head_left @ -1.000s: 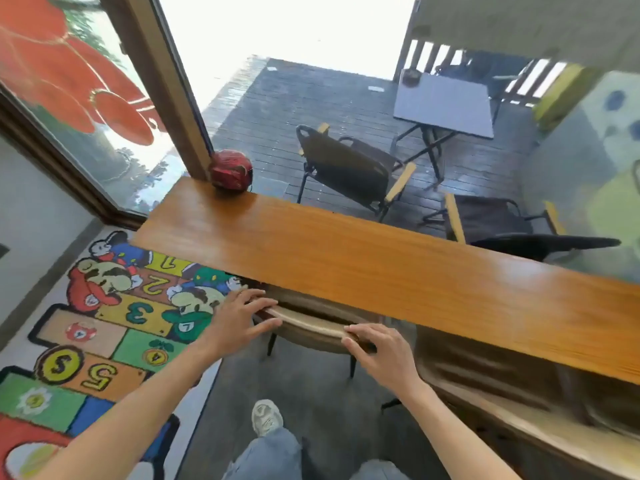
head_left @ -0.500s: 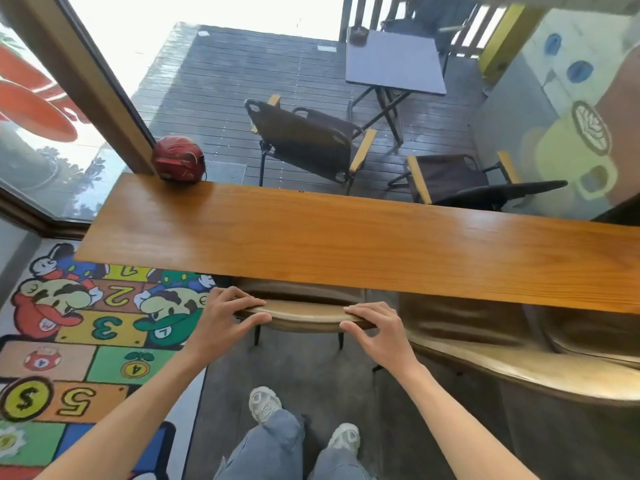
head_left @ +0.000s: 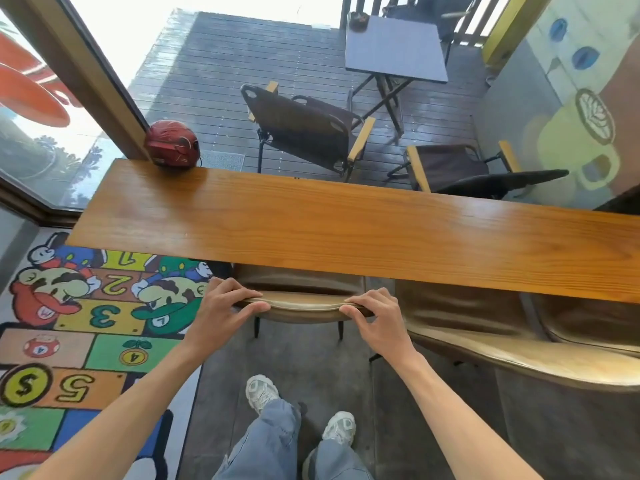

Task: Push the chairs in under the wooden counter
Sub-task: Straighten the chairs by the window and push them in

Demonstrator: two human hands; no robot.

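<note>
A long wooden counter [head_left: 346, 223] runs across the middle of the view. Under its near edge stands a tan padded chair [head_left: 301, 306], its seat mostly hidden beneath the counter and only the backrest top and two dark legs showing. My left hand [head_left: 221, 306] grips the left end of the backrest's top edge. My right hand [head_left: 377, 317] grips the right end. A second tan chair [head_left: 512, 348] stands to the right, its backrest further out from the counter.
A red helmet [head_left: 171, 143] sits on the counter's far left corner by the window frame. A colourful numbered floor mat [head_left: 69, 323] lies to the left. Beyond the glass are dark patio chairs [head_left: 304, 129] and a folding table [head_left: 394, 50]. My feet [head_left: 298, 410] stand behind the chair.
The chair has slid further in under the counter, with both hands staying on its backrest. My view has tilted downward, and both feet now show.
</note>
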